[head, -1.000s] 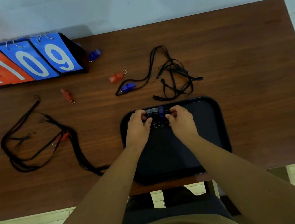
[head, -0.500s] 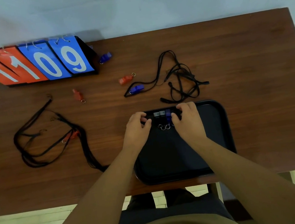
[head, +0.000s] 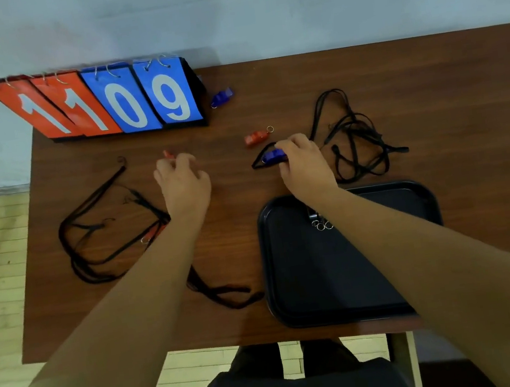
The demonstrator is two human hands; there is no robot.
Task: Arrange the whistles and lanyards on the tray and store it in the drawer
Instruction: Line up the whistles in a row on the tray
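Note:
A black tray (head: 305, 284) lies on the brown table at the front right, with a few whistles and their key rings (head: 322, 225) partly hidden under my right forearm. My right hand (head: 304, 166) is closed on a blue whistle (head: 271, 157) tied to a tangled black lanyard (head: 354, 136). My left hand (head: 182, 184) curls over a small red whistle (head: 168, 154) whose tip shows at my fingertips. Another red whistle (head: 254, 138) lies between my hands. A second blue whistle (head: 221, 97) sits by the scoreboard. A lanyard bundle (head: 101, 228) holding a red whistle lies at the left.
A flip scoreboard (head: 109, 102) reading 1109 stands at the table's back left against the wall. The table's front edge (head: 202, 341) runs just above my legs. Wooden floor shows to the left.
Both hands left the whistles on the tray and reached out: the right to the blue whistle on the lanyard, the left to the small red whistle. The camera view shifted.

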